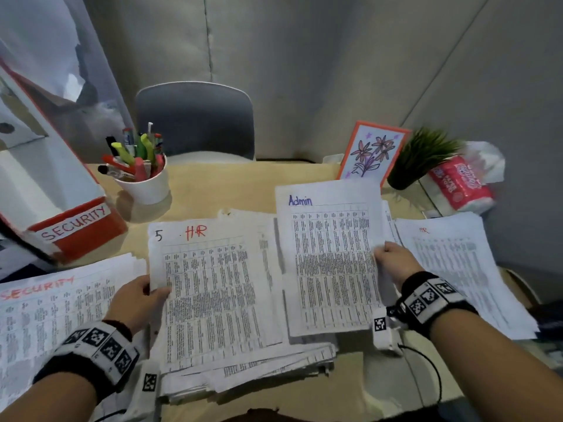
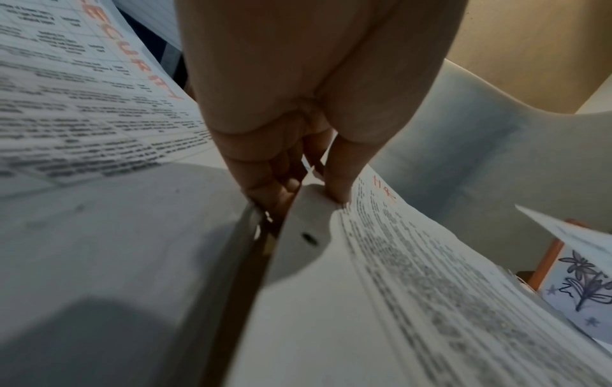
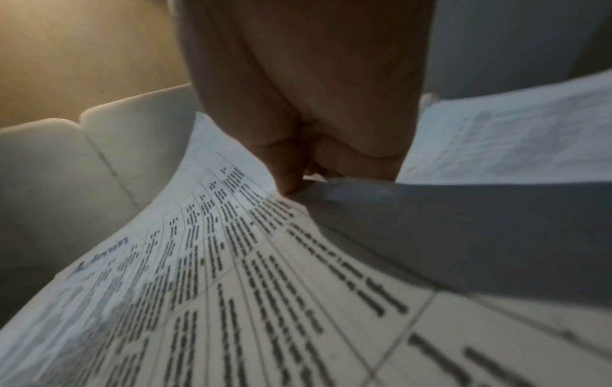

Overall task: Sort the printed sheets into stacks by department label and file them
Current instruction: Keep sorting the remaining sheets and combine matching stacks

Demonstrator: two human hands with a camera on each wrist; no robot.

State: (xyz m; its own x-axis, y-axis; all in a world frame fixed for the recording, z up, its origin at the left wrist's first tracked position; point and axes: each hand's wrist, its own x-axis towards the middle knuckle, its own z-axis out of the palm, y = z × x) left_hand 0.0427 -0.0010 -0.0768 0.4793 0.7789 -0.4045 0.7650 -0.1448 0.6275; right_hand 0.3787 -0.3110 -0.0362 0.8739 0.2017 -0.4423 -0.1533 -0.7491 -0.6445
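A thick unsorted pile of printed sheets (image 1: 243,370) lies in the middle of the desk. Its top sheet is marked HR (image 1: 213,287) in red; my left hand (image 1: 143,296) pinches that sheet's left edge, thumb on top (image 2: 338,180). My right hand (image 1: 393,260) pinches the right edge of a sheet marked Admin (image 1: 329,263) in blue, lifted above the pile's right side; the right wrist view shows the Admin sheet (image 3: 232,288) bending up from the fingers. A Security stack (image 1: 51,315) lies at the left and an HR stack (image 1: 457,263) at the right.
A file box labelled SECURITY (image 1: 73,226) stands tilted at the back left beside a white cup of pens (image 1: 140,175). At the back right are a flower card (image 1: 371,153), a small potted plant (image 1: 420,159) and a red tissue pack (image 1: 460,184). A grey chair (image 1: 195,120) faces the desk.
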